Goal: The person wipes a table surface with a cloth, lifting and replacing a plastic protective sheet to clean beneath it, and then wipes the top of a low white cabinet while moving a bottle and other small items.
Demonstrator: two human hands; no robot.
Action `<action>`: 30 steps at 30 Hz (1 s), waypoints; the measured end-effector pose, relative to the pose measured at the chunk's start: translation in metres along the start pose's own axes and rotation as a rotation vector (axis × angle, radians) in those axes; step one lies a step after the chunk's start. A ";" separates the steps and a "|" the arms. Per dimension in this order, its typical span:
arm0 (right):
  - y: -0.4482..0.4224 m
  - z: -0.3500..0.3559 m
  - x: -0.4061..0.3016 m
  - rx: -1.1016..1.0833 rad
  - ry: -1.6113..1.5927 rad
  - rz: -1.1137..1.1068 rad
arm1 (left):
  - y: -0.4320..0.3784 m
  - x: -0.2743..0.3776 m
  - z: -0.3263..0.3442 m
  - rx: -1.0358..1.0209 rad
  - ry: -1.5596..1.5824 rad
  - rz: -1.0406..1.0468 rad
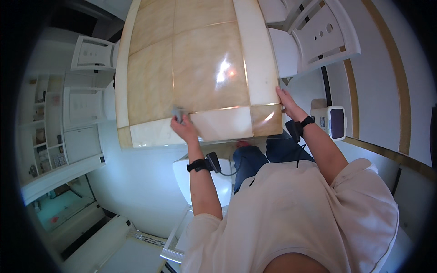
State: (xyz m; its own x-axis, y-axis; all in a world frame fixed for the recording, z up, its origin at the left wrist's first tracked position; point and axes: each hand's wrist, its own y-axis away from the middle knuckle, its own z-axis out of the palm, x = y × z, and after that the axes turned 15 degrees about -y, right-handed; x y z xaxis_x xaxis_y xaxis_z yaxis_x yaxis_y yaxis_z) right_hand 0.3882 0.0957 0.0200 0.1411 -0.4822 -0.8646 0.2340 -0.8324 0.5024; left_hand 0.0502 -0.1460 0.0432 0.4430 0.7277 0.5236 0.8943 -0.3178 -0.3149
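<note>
My left hand (184,128) grips a small grey cloth (178,113) against the top of the tiled table (150,85), close to the near edge. The cloth is bunched and slightly blurred, so its exact make is hard to tell. At the table's right edge, near the front corner, my right hand (289,103) rests with its fingers on the rim and nothing visible in it. Glossy beige tiles fill the middle of the tabletop, with a paler border around them. Each wrist wears a black strap with a small device and a cable.
White chairs (317,37) stand along the right side, and more chairs (94,53) on the left. Another white chair (205,181) is tucked beside my legs. A white bin-like container (321,117) sits by the right wall. Open shelves (47,126) line the left.
</note>
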 end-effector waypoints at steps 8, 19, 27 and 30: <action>0.008 -0.044 -0.021 -0.028 -0.109 0.159 | -0.003 0.046 0.028 -0.171 -0.326 0.177; 0.048 -0.025 -0.148 -0.307 -0.171 -0.173 | -0.043 0.059 0.031 -0.212 -0.144 -0.081; 0.007 -0.052 -0.043 -0.321 -0.218 0.014 | -0.014 0.101 0.107 -0.192 -0.139 0.362; -0.007 -0.075 -0.012 -0.223 -0.205 0.174 | 0.077 0.208 0.129 -0.360 0.092 0.598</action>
State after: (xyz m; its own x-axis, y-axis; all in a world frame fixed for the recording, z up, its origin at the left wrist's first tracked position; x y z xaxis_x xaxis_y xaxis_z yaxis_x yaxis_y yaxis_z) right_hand 0.4567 0.1276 0.0267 0.0068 -0.6752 -0.7376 0.4310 -0.6636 0.6114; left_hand 0.2027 0.0588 0.0258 0.8545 0.3163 0.4120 0.4538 -0.8405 -0.2959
